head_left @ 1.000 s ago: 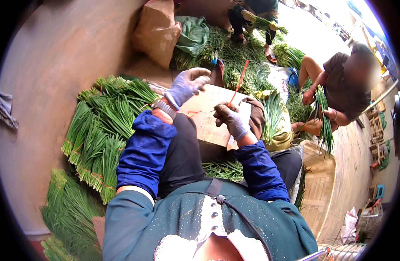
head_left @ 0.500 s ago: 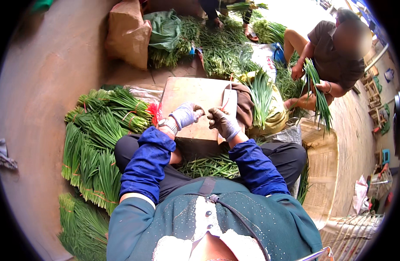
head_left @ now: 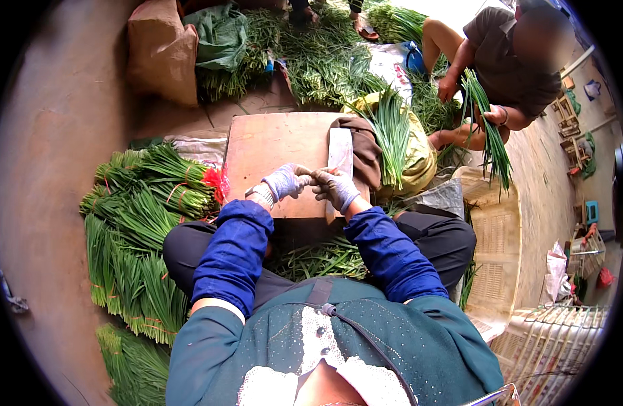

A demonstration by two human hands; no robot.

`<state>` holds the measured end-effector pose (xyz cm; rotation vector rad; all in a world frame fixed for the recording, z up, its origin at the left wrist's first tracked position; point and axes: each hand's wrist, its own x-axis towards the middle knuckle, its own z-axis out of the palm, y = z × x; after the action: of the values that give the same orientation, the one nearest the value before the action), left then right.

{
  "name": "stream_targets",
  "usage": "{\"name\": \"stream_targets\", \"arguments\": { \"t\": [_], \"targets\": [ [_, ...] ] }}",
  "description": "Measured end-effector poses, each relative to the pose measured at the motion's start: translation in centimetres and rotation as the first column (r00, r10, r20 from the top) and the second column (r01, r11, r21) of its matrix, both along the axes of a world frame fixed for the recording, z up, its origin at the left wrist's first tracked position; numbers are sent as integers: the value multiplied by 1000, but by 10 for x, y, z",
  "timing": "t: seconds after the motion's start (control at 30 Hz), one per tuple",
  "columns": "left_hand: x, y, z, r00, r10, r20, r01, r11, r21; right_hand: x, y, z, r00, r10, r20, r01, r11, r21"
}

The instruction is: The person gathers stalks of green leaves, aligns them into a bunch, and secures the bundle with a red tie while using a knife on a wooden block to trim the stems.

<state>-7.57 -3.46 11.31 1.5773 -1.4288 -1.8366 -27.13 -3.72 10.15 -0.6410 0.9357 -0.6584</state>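
Note:
Over a wooden board (head_left: 271,142) in front of me, both gloved hands meet at the fingertips. My left hand (head_left: 284,183) has its fingers curled and pinched. The fingers of my right hand (head_left: 337,189) are closed too; whatever lies between them is too small to make out. A wide-bladed cleaver (head_left: 340,150) lies on the board's right side, just beyond my right hand. Beside it is a crumpled brown cloth (head_left: 367,147). A tuft of red ties (head_left: 217,183) sits left of the board, against banded bundles of green chives (head_left: 145,237).
Loose chives (head_left: 390,139) rest on a yellow sack (head_left: 419,152) to the right. Past it, a co-worker (head_left: 521,61) holds a handful of chives (head_left: 486,125). A plastic crate (head_left: 494,250) stands by my right knee. Heaped greens (head_left: 318,61) and a brown sack (head_left: 164,54) lie ahead.
My hands have come together, fingertips now touching. A thin reddish strand that showed by my right hand is no longer visible. The whole view has shifted slightly.

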Motion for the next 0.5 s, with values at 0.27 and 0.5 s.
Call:
{"name": "stream_targets", "arguments": {
  "t": [0.27, 0.5],
  "targets": [
    [26, -7, -31, 673, 111, 731, 243, 900, -361, -53, -10, 16, 583, -342, -737, -4, 906, -423],
    [18, -20, -35, 562, 30, 826, 397, 867, -301, -13, 38, 25, 55, -14, -998, -616, 786, -45]
  ]
}}
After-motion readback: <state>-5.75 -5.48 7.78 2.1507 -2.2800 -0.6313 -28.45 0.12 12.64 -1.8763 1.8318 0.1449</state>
